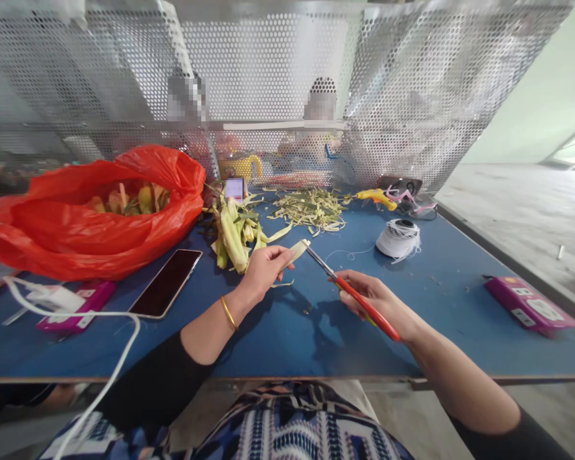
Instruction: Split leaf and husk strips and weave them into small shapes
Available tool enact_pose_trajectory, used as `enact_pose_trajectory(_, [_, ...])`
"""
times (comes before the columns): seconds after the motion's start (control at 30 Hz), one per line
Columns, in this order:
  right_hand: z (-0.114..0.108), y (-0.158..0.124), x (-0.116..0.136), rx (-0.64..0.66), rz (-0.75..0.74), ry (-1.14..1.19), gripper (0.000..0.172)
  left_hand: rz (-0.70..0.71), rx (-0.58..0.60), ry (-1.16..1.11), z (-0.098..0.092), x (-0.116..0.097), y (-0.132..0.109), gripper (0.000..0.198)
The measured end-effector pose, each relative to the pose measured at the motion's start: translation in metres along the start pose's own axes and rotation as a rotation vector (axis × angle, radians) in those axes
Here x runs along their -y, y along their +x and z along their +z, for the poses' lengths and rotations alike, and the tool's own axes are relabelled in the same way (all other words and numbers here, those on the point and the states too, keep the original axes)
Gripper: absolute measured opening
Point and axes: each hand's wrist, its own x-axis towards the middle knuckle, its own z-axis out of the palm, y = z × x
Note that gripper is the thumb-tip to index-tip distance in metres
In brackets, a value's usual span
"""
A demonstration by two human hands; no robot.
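Note:
My left hand (267,269) is closed, pinching a pale strip of corn husk (300,249) between thumb and fingers. My right hand (371,295) is wrapped around red-handled scissors (364,305), seen nearly edge-on with a bit of yellow below the handle. Their narrow metal tip reaches the end of the strip; whether the blades are parted is too small to tell. Just beyond my left hand lies a bunch of green and yellowish corn husks (234,237). Farther back is a heap of thin husk shreds (311,209).
A red plastic bag (124,243) holding husks stands at left, with a phone (167,284), white cable (129,358) and purple box (84,310) nearby. At right are a white thread spool (398,241), yellow glue gun (376,198), glasses (416,206) and another purple box (529,303). A perforated metal screen (273,70) closes the back.

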Motion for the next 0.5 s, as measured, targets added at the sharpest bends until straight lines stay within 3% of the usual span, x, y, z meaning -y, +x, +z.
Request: enact_pose_trajectory(0.5, [0.013, 0.006, -0.007, -0.061, 0.042, 0.074, 0.057, -0.043, 0.024, 0.061, 0.003, 0.0, -0.003, 0.031])
